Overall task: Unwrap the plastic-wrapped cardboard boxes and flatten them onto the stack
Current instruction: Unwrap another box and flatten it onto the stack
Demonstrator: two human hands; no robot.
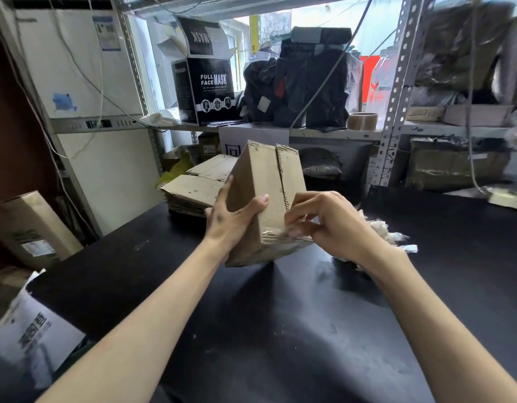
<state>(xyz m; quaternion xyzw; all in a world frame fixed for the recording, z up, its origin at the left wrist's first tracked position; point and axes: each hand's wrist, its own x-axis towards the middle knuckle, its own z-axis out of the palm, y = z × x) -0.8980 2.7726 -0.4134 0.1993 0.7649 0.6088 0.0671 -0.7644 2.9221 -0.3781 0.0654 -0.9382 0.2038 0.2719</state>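
My left hand point(228, 216) grips the small brown cardboard box point(266, 175), thumb across its front, and holds it tilted above the black desk point(280, 315). My right hand point(324, 225), fingers curled, pinches crumpled clear plastic wrap point(388, 234) at the box's near right edge. The stack of flattened brown cardboard point(193, 190) lies far left on the desk, behind the box.

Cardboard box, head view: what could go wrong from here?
1. Mainly the left hand holds the cardboard box, tilted above the table. A hard tug by the right hand at its lower edge might break that grip and drop it.
2. Crumpled plastic wrap lies by the right wrist and could get dragged along.
3. The stack behind looks uneven, so an added flat may slide off.
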